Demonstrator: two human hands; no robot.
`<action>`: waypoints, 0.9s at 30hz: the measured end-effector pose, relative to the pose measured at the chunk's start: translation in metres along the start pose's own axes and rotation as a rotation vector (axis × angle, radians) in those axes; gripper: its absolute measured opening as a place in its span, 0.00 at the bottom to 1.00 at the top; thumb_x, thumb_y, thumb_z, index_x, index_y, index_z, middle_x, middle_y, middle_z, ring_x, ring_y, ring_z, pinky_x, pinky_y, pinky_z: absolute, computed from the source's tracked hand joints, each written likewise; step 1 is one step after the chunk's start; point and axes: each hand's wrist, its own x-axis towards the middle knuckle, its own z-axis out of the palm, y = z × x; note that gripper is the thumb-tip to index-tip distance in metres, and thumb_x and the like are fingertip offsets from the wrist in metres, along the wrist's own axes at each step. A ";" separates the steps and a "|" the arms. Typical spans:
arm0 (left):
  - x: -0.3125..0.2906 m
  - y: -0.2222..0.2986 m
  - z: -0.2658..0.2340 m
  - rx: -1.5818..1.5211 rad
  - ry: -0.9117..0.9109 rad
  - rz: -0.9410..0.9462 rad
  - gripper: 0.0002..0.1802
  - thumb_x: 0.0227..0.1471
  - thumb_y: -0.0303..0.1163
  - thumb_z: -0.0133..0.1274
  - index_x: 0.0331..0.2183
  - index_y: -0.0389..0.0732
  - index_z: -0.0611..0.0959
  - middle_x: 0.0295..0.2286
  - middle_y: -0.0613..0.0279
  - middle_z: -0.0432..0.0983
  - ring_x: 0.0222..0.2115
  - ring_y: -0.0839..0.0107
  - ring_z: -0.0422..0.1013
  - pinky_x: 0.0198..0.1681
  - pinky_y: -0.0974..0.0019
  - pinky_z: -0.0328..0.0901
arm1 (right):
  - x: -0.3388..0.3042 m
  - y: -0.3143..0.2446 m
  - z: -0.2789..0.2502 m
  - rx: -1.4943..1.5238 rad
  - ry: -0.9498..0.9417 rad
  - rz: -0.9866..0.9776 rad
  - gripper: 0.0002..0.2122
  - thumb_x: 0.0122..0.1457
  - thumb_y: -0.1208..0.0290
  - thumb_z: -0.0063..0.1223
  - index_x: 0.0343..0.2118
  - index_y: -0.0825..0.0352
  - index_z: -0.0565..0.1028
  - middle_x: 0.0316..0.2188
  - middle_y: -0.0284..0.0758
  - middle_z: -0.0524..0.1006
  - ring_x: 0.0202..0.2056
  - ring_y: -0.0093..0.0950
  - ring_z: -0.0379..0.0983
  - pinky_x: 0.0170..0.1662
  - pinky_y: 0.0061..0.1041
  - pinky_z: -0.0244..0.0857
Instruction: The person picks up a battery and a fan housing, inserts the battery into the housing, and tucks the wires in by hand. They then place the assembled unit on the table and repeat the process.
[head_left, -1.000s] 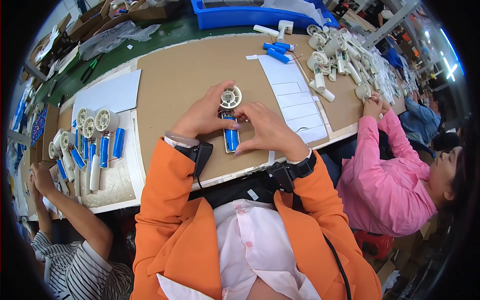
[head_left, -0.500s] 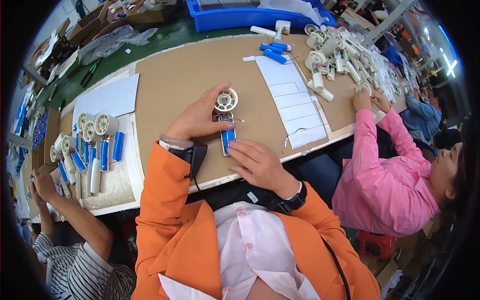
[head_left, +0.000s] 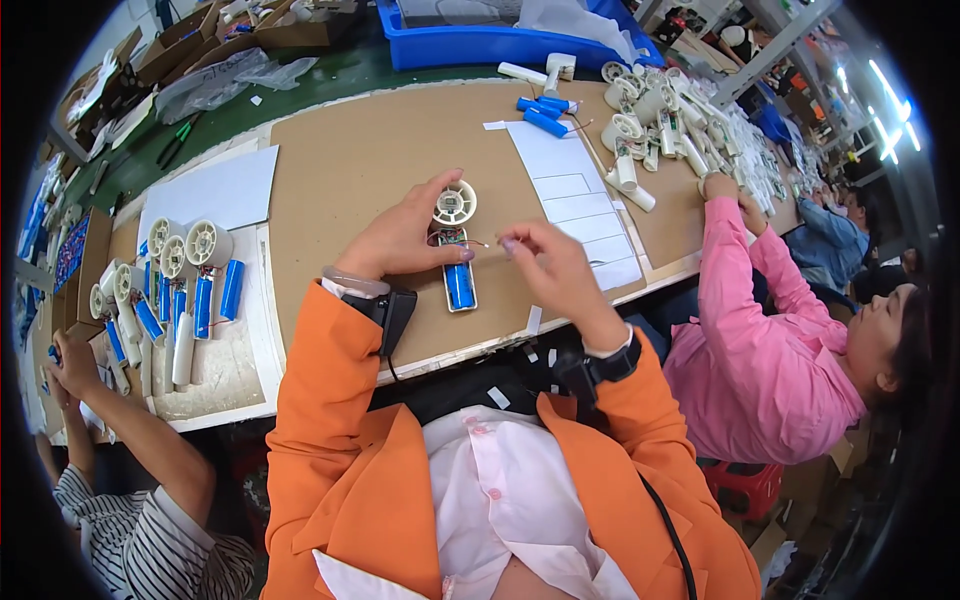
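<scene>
A white handheld fan housing (head_left: pixel 455 203) lies on the brown board, its round slatted head away from me and its open handle toward me. In the handle sit a small circuit board and a blue cylindrical battery (head_left: pixel 460 287). My left hand (head_left: pixel 408 238) is closed round the housing, fingers at the head and thumb across the handle top. A thin wire with a pale end (head_left: pixel 484 244) sticks out to the right. Just beyond it, my right hand (head_left: pixel 556 268) is pinched, thumb and forefinger together; what they hold, if anything, is too small to make out.
Ruled white paper (head_left: pixel 575 195) lies to the right, with loose blue batteries (head_left: pixel 543 120) above it. A pile of white fan housings (head_left: pixel 650 110) is at the far right. More housings (head_left: pixel 208 245) with batteries stand left, near a co-worker's hand (head_left: pixel 75 365). A blue tray (head_left: pixel 450 45) is at the back.
My right hand has lifted off the battery and moved up and right, to beside the wire end. The battery now shows fully in the handle. My left hand stays on the housing.
</scene>
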 end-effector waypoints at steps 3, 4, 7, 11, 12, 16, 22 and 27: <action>0.000 -0.001 -0.003 -0.005 -0.040 -0.008 0.59 0.35 0.42 0.72 0.63 0.44 0.56 0.55 0.42 0.62 0.51 0.51 0.67 0.52 0.60 0.66 | 0.018 -0.003 -0.005 -0.068 -0.047 0.121 0.08 0.52 0.76 0.60 0.36 0.65 0.78 0.32 0.36 0.77 0.34 0.34 0.76 0.36 0.29 0.69; 0.000 -0.002 -0.003 -0.007 -0.034 -0.006 0.59 0.35 0.42 0.72 0.63 0.44 0.56 0.55 0.42 0.62 0.51 0.51 0.67 0.52 0.60 0.66 | 0.020 -0.005 -0.003 -0.191 -0.046 0.025 0.06 0.52 0.74 0.60 0.34 0.64 0.78 0.31 0.36 0.76 0.34 0.33 0.75 0.35 0.30 0.69; 0.000 0.001 -0.002 0.028 -0.038 0.020 0.61 0.34 0.42 0.72 0.64 0.45 0.54 0.55 0.41 0.62 0.51 0.50 0.67 0.53 0.60 0.65 | 0.025 -0.010 0.006 -0.434 -0.052 -0.170 0.05 0.52 0.70 0.60 0.29 0.64 0.77 0.27 0.36 0.74 0.34 0.33 0.73 0.33 0.32 0.69; 0.000 0.007 -0.006 -0.019 -0.095 -0.080 0.59 0.35 0.37 0.72 0.64 0.46 0.54 0.56 0.46 0.61 0.51 0.54 0.66 0.52 0.63 0.65 | 0.029 -0.011 0.018 -0.651 -0.050 -0.237 0.04 0.50 0.72 0.60 0.27 0.63 0.76 0.26 0.33 0.73 0.29 0.34 0.73 0.32 0.32 0.68; 0.000 0.006 -0.005 -0.023 -0.093 -0.081 0.59 0.35 0.37 0.72 0.64 0.46 0.54 0.56 0.46 0.61 0.51 0.54 0.66 0.52 0.63 0.65 | 0.031 -0.009 0.020 -0.692 -0.059 -0.239 0.03 0.50 0.73 0.60 0.26 0.63 0.76 0.26 0.33 0.73 0.29 0.34 0.73 0.32 0.33 0.68; -0.001 0.002 -0.002 -0.002 -0.057 -0.045 0.60 0.35 0.37 0.72 0.64 0.46 0.54 0.56 0.47 0.61 0.49 0.55 0.67 0.49 0.63 0.67 | 0.035 -0.001 0.023 -0.736 -0.065 -0.230 0.03 0.50 0.73 0.60 0.26 0.63 0.77 0.25 0.34 0.74 0.29 0.34 0.73 0.32 0.33 0.68; 0.000 -0.002 0.000 -0.008 -0.046 -0.029 0.62 0.32 0.42 0.73 0.64 0.46 0.54 0.55 0.42 0.63 0.52 0.48 0.67 0.53 0.59 0.64 | 0.037 0.010 0.022 -0.276 -0.030 -0.088 0.06 0.54 0.73 0.57 0.31 0.70 0.77 0.22 0.31 0.75 0.24 0.30 0.71 0.30 0.30 0.67; 0.002 0.000 -0.001 -0.002 -0.059 -0.056 0.62 0.31 0.43 0.73 0.64 0.47 0.55 0.55 0.42 0.63 0.52 0.48 0.66 0.53 0.58 0.64 | 0.035 0.031 0.030 0.434 -0.107 0.299 0.08 0.59 0.69 0.57 0.35 0.68 0.78 0.23 0.24 0.75 0.21 0.16 0.65 0.25 0.19 0.60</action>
